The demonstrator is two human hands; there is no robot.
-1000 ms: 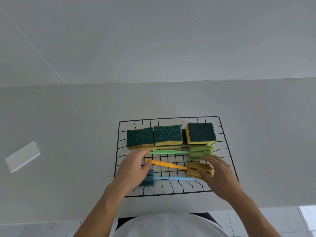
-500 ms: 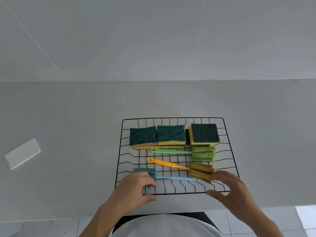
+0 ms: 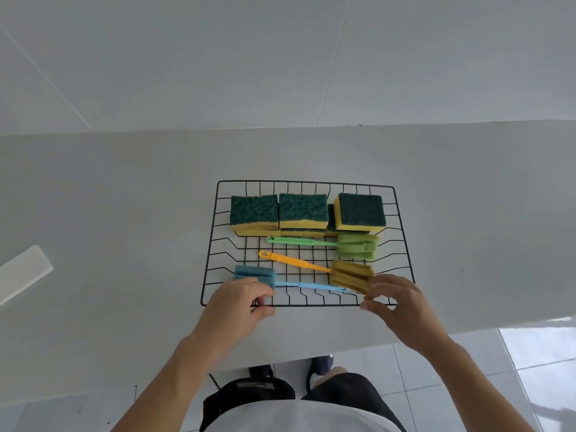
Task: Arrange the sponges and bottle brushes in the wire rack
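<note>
I can't see the near end of the blue brush head [image 3: 254,275], it's under my left hand [image 3: 237,302]. Right hand [image 3: 394,302] covers the yellow brush head [image 3: 350,275] corner (contact unclear). White block [image 3: 21,274] cut off at left edge.

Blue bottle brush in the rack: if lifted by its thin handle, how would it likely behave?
The blue bottle brush probably weighs little: its head is a slotted foam block and its handle a slim plastic strip. Held by the handle end, it would likely dip toward the bulkier foam end. It seems unlikely to roll, since the blocky head lies flat on the wire rack.
</note>
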